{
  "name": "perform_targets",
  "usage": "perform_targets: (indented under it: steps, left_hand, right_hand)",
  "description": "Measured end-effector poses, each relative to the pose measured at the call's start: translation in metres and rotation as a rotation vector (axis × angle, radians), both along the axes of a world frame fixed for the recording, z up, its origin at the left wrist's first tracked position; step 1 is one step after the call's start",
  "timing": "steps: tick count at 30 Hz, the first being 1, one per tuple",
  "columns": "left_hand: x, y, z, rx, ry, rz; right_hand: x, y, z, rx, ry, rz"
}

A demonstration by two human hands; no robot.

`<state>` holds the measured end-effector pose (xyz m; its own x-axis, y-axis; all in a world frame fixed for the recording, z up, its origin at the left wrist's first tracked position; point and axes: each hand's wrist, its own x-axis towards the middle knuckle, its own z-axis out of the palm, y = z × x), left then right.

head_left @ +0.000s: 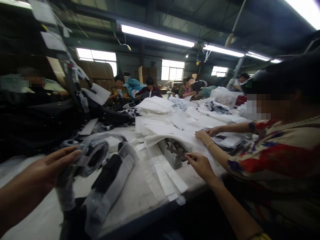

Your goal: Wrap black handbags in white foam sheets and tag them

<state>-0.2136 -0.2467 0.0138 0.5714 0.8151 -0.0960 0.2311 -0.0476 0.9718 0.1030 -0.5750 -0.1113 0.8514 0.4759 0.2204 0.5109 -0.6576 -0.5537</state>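
My left hand (pixel 47 168) is at the lower left, its fingers reaching along a clear plastic bag (pixel 92 156) with a black item inside. The plastic drapes over my lower fingers, so the hand holds the bag, which is smeared by motion. A second bagged black item (pixel 110 181) lies beside it on the white table (pixel 140 196). My right hand (pixel 200 164) reaches in from the lower right. Its fingertips are pinched together at a grey metal device (pixel 172 154) on the table, and what they pinch is hidden.
A co-worker in a flowered shirt (pixel 280 156) stands close on my right, both hands (pixel 206 135) on white sheets. Stacks of white material (pixel 157 106) cover the table's middle. White strips (pixel 167 180) lie near the front edge. Dark goods (pixel 37 123) are piled left. Several people sit at the far end.
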Motion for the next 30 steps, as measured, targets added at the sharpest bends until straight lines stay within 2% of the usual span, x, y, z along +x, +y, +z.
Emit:
perform_targets:
  steps: [3, 4, 6, 10, 13, 15, 18, 24, 26, 30]
  left_hand:
    - [-0.001, -0.010, 0.002, -0.079, -0.077, -0.024]
    - [0.000, -0.013, 0.002, -0.089, -0.106, -0.037]
    - [0.001, -0.017, 0.001, -0.086, -0.150, -0.071]
    - [-0.001, -0.024, 0.001, 0.035, -0.170, -0.130]
    - [-0.002, -0.030, 0.004, 0.129, -0.146, -0.150]
    - [-0.002, -0.034, 0.006, 0.148, -0.138, -0.161]
    - [-0.001, -0.036, 0.008, 0.158, -0.154, -0.186]
    - [-0.002, -0.039, 0.014, 0.231, -0.109, -0.291]
    - [-0.002, -0.042, 0.015, 0.276, -0.088, -0.281]
    - [-0.001, -0.041, 0.008, 0.324, -0.097, -0.218]
  right_hand:
    - [-0.046, 0.045, 0.025, 0.374, 0.335, 0.380]
    - [-0.063, 0.062, 0.033, 0.456, 0.454, 0.486]
    - [-0.096, 0.094, 0.044, 0.524, 0.618, 0.632]
    - [-0.141, 0.146, 0.052, 0.586, 0.729, 0.743]
    - [-0.157, 0.171, 0.056, 0.619, 0.816, 0.832]
    - [-0.162, 0.181, 0.062, 0.646, 0.970, 0.907]
    - [-0.167, 0.187, 0.075, 0.692, 1.206, 0.919]
    - [-0.169, 0.183, 0.091, 0.772, 1.506, 0.853]
    - [-0.171, 0.183, 0.092, 0.812, 1.488, 0.843]
    - [-0.177, 0.188, 0.094, 0.803, 1.291, 0.794]
